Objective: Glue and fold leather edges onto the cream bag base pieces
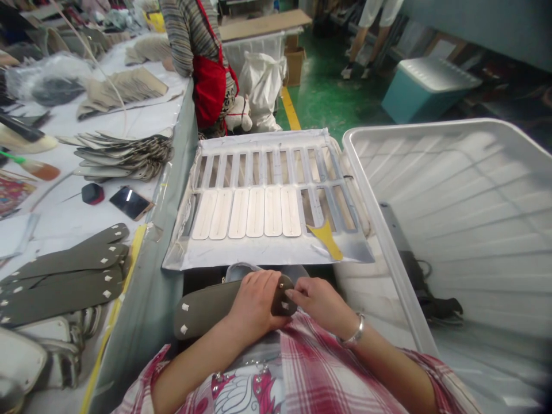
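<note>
A long olive-grey panel with rounded ends (pixel 207 307) lies across my lap, with small white tabs at its corners. My left hand (pixel 259 299) is wrapped over its right half and grips it. My right hand (pixel 317 299) is closed in a pinch at the panel's right end, by a tab; what the fingertips hold there is too small to make out. Just beyond my hands lies a white slotted board (pixel 267 250). Several pale rounded strips (pixel 254 213) sit side by side in its near row. On the board's near right edge rests a yellow forked tool (pixel 328 238).
To the left, a table (pixel 161 198) holds similar olive-grey panels (pixel 73 270), a stack of grey pieces (pixel 129 152) and a phone (pixel 130 203). A large white bin (pixel 457 172) stands on my right. A person in a red apron (pixel 211 86) is at the table's far end.
</note>
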`<state>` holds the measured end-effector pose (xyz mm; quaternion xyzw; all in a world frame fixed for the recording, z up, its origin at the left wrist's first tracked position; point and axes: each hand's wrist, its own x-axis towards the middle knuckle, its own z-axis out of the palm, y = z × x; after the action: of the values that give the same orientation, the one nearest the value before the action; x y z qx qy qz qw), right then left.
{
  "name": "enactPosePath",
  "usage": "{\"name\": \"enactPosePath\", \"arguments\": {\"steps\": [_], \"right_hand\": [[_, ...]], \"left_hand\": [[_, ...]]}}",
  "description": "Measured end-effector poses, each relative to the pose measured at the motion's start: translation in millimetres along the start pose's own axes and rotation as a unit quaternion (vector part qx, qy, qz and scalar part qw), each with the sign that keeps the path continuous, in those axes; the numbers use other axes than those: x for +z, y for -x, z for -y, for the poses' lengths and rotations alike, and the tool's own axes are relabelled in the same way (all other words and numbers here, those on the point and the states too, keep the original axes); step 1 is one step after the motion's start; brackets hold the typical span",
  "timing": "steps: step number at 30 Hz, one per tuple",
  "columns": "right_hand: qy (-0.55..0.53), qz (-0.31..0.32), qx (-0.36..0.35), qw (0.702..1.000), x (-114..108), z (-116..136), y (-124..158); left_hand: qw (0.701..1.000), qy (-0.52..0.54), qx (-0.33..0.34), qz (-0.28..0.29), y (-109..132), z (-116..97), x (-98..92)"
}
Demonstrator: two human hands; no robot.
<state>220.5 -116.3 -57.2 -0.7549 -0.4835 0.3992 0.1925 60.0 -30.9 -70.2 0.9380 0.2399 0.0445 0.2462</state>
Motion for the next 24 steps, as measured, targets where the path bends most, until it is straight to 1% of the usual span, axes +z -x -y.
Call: {"name": "enactPosePath", "arguments": {"steps": [5, 9, 12, 14, 18, 19, 21, 24], "right_hand": [[0.019, 0.017, 0.005, 1.0, -4, 2, -3], [0.03, 0.011, 0.004, 0.999, -3, 1, -7], [0.021, 0.008, 0.003, 1.0, 1, -5, -9], [-0.001, 0.004, 0.011, 1.0, 4, -10, -11], [-0.089, -0.005, 0.021, 0.996, 13, -20, -13], [-0.108, -0.009, 0.014, 0.994, 15, -21, -13], [-0.124, -0.019, -0.004, 0.992, 17, -20, -11], [-0.093, -0.011, -0.017, 0.995, 17, -19, -9]], "left_hand": [[1.0, -0.008, -0.002, -0.017, -4, -3, 3.9], [1.0, -0.013, -0.01, -0.004, -8, -5, 4.1], [1.0, -0.025, -0.014, 0.007, -6, -6, -0.1], [0.999, -0.04, 0.015, 0.003, -2, -5, -4.9], [0.99, -0.066, 0.128, -0.009, 12, 0, -12.8], [0.988, -0.071, 0.14, -0.009, 15, 1, -13.6], [0.987, -0.08, 0.141, -0.009, 22, -1, -15.5], [0.984, -0.075, 0.16, -0.008, 36, -2, -23.4]]}}
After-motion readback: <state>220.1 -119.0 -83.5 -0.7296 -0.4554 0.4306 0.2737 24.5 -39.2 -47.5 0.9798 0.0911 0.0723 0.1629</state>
